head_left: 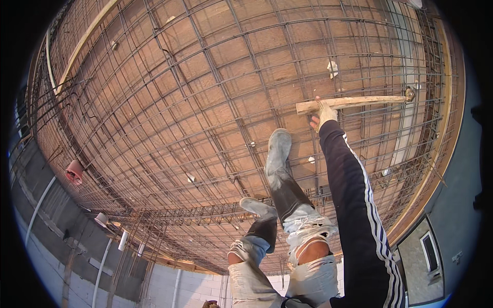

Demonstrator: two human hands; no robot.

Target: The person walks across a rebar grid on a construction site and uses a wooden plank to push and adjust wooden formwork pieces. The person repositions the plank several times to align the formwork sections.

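My right hand (326,115) reaches forward over the rebar grid (226,92), in a black sleeve with white stripes. It is closed on a long, rough piece of wood (364,101), near its thicker left end, with the thumb over it and some fingers below. The wood lies roughly level across the view, above the bars. At its right end shows a small roundish dark piece (409,94); I cannot tell whether it is fixed to the wood. My left hand is out of view.
Brown formwork panels lie beneath the grid, with small pale lumps (333,69) here and there. My boots (279,149) stand among the bars. A timber edge (446,102) borders the right side. A red cone-like container (74,172) and white pipes (123,240) are at left.
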